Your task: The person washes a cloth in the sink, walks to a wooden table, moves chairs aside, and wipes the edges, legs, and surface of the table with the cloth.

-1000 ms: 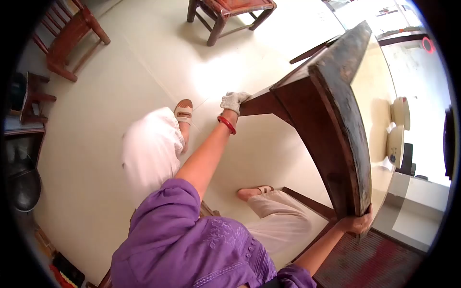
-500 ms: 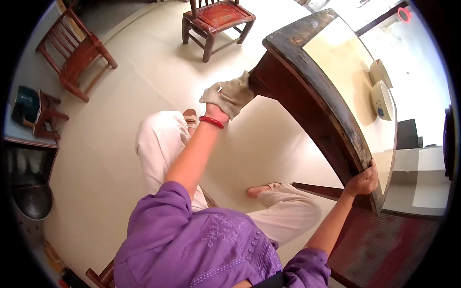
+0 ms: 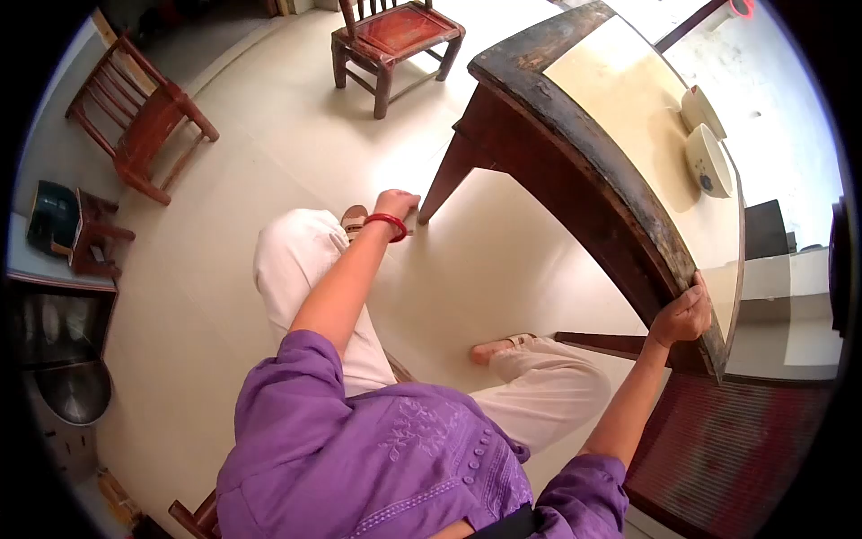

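Observation:
A dark wooden table (image 3: 620, 153) with a pale top and worn edge stands at the right. My left hand (image 3: 397, 205), a red bangle on its wrist, is closed beside the lower end of the table leg (image 3: 446, 175). Its fingers face away from view, and what they hold is hidden. On the near corner of the table, my right hand (image 3: 682, 316) is wrapped round the edge, thumb on top. Two pale bowls (image 3: 709, 162) (image 3: 703, 112) rest on the tabletop.
Red wooden chairs stand at the top (image 3: 400, 36) and upper left (image 3: 148, 126). At the left are a small stool (image 3: 97, 234), a dark green container (image 3: 52, 217) and a black pan (image 3: 76, 391). A ribbed reddish surface (image 3: 727, 449) lies lower right. My legs are beneath me.
My left hand has moved down from the upper part of the leg towards its lower end, and the grey cloth no longer shows. My right hand keeps hold of the edge. The view has shifted.

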A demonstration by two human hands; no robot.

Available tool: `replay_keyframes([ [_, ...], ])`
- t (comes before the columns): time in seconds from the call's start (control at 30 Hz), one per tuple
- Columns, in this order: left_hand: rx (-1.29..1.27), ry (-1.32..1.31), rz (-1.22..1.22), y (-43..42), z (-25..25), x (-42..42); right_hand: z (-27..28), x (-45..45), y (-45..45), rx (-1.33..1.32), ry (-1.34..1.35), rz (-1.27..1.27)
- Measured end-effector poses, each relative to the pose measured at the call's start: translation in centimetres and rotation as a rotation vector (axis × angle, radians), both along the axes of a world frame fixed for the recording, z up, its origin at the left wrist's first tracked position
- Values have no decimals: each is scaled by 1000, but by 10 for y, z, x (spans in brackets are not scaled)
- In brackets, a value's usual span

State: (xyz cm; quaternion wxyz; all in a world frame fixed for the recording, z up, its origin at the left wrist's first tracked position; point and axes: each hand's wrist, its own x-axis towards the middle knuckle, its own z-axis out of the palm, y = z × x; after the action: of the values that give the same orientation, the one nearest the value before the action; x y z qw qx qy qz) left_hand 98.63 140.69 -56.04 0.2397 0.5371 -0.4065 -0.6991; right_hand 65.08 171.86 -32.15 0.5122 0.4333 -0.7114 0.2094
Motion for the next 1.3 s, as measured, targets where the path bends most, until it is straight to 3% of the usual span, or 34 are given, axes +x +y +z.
replay_keyframes([
  [0.07,1,154,45,-11,-12,7,-2,-5,-1,-22,-7,41],
  [0.2,93,722,67,-8,32,8,1,2,-3,-16,21,4],
  [0.3,44,1009,40,0,75,-17,0,3,-5,-20,6,25],
  [0.4,-115,969,132,11,104,-45,0,-1,-4,-21,16,47],
  [0.5,-587,625,132,0,70,-75,0,-1,-5,-28,6,58],
  [0.53,-661,545,241,0,64,-84,0,-2,-5,-30,-5,70],
  [0.63,-488,579,250,3,56,-82,-1,3,-5,-35,-62,69],
  [0.67,-560,448,281,3,49,-81,0,4,-6,-45,-80,70],
  [0.77,-422,518,293,-3,5,-81,-3,-3,-3,-48,-77,94],
  [0.87,-443,581,283,7,19,-80,0,1,-6,-45,-38,102],
  [0.93,-508,628,283,25,59,-77,0,1,-7,-49,-38,103],
  [1.03,-980,379,263,47,139,-68,0,2,-6,-50,7,27],
  [1.1,-1169,193,299,34,164,-71,1,3,-8,-75,-6,41],
  [1.17,-1277,205,347,11,162,-91,0,0,-8,-82,-3,44],
  [1.3,-1221,146,507,33,161,-120,2,2,-6,-86,24,-34],
])
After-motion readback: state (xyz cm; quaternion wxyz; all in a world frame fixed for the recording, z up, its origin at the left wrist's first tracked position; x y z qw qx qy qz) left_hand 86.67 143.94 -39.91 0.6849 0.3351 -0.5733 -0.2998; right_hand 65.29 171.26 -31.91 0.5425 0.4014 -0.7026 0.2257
